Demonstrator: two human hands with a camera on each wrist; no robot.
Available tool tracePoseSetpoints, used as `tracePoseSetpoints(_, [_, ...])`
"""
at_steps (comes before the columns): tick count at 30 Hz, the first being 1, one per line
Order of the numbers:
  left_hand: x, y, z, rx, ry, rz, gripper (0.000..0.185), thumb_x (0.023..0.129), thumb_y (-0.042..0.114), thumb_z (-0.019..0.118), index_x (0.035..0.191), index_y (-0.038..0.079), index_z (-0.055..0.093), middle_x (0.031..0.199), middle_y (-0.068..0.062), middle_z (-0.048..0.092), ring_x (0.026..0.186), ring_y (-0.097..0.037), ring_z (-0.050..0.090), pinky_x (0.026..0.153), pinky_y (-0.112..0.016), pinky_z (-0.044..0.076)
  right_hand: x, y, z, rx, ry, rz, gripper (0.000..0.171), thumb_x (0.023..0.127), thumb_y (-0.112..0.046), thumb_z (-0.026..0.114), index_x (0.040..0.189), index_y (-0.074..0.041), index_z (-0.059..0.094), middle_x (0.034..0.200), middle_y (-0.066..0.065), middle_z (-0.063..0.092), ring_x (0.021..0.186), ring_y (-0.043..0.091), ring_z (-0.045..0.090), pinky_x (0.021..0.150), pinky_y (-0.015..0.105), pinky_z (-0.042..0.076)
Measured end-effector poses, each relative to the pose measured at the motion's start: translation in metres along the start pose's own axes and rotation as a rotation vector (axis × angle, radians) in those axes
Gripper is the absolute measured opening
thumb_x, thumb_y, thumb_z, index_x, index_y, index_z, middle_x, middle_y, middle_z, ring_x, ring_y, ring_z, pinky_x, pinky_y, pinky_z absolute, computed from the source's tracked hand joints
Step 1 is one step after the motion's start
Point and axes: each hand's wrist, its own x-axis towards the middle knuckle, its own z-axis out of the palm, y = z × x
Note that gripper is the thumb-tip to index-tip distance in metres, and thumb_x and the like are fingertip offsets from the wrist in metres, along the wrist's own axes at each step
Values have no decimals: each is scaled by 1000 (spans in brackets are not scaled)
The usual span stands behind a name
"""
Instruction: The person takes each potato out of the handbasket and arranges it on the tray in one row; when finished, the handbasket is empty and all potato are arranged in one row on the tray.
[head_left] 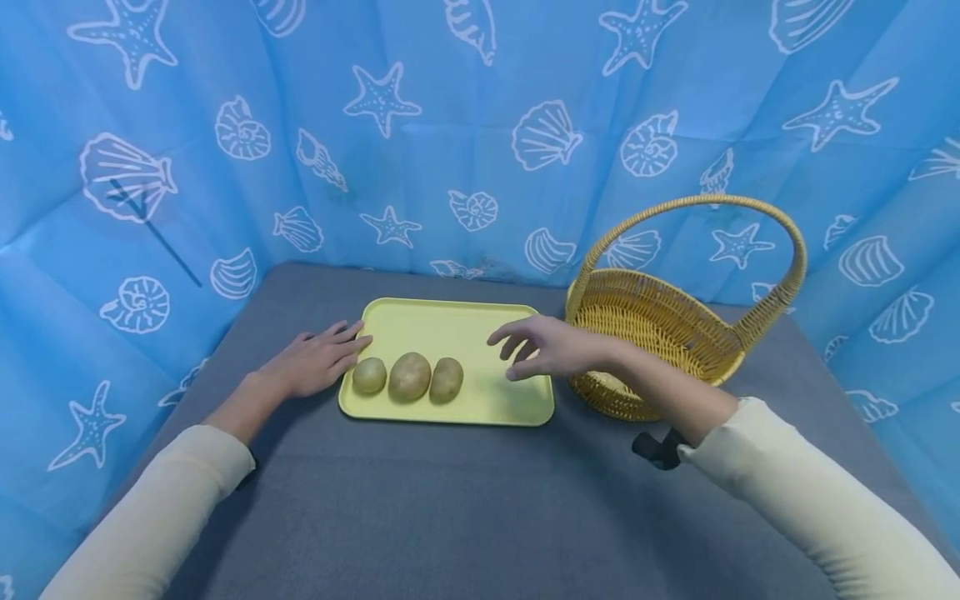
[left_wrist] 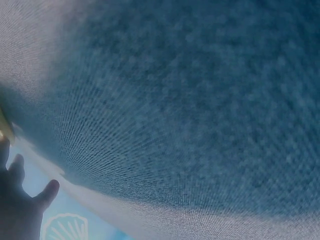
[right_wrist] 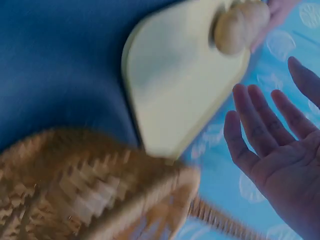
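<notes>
Three potatoes sit in a row on the left part of a yellow tray (head_left: 480,333): a small round one (head_left: 370,376), a large one (head_left: 409,377) and an oval one (head_left: 446,380). My left hand (head_left: 322,360) lies at the tray's left end, fingers stretched out and touching its rim. Over the tray's right end hovers my right hand (head_left: 551,346), holding nothing, its fingers loosely bent and spread apart. In the right wrist view, that hand (right_wrist: 280,140) shows a bare palm. Only part of the left hand (left_wrist: 20,200) appears, dark, in the left wrist view.
A yellow wicker basket (head_left: 645,292) with a tall arched handle (head_left: 697,200) stands right of the tray, partly behind my right forearm. A pale patch inside its near side is too hidden to identify. Grey cloth (head_left: 450,508) covers the table; a blue seashell curtain (head_left: 450,150) hangs behind.
</notes>
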Motion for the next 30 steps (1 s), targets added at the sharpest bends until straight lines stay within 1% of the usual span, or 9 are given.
tracePoseSetpoints(4, [-1,1,-1,3,2,-2,50,110,33,35,157,17,33,164,-12,20,149,-42,16,108,-72,17,-28,8,-22,52,15,15,51,94,-10,69,141,2,51,125,19,62,116,34,62,92,39,54])
tracePoseSetpoints(7, [-2,1,-1,0,4,-1,50,110,34,35,157,17,34,164,-12,21,149,-42,16,108,-73,17,-47,19,-38,58,9,60,51,93,-14,72,139,0,53,127,15,62,117,31,62,92,37,54])
tracePoseSetpoints(9, [-1,2,-1,-3,4,-1,50,110,34,35,157,17,34,164,-12,21,149,-42,17,108,-73,17,-58,28,-48,64,-11,87,53,92,-16,73,139,-1,54,131,16,60,121,33,59,94,37,53])
tracePoseSetpoints(13, [-1,1,-1,-10,7,-3,50,110,34,35,157,17,34,164,-12,21,149,-42,17,108,-73,17,-73,47,-65,134,-68,155,54,93,-14,72,141,1,52,138,20,56,127,38,54,98,37,50])
tracePoseSetpoints(16, [-1,1,0,-10,9,-2,50,110,34,34,157,17,34,164,-12,21,149,-42,17,108,-73,18,-78,62,-73,207,-128,210,53,95,-10,68,142,4,49,141,20,54,132,39,50,104,39,46])
tracePoseSetpoints(19, [-1,1,0,-13,6,-4,50,110,33,35,157,17,34,164,-11,21,149,-42,17,108,-73,17,-81,74,-78,239,-185,260,54,96,-10,66,144,4,47,144,20,52,136,38,46,107,40,42])
tracePoseSetpoints(21, [-1,1,0,-17,6,-3,50,110,32,35,157,17,34,164,-12,20,149,-43,17,108,-73,17,-82,80,-79,236,-206,290,53,97,-11,65,145,2,47,146,19,51,136,37,45,108,42,41])
tracePoseSetpoints(26, [-1,2,-1,-14,9,3,49,110,31,36,157,16,34,164,-12,20,148,-43,17,108,-73,17,-79,86,-81,201,-228,366,52,97,-19,67,143,-1,51,146,17,51,132,32,51,105,47,44])
tracePoseSetpoints(30, [-1,1,-1,-4,10,7,49,110,31,36,157,16,34,164,-12,21,148,-43,17,108,-73,17,-72,86,-81,195,-270,425,51,97,-20,67,142,1,52,146,19,50,129,33,54,101,51,46])
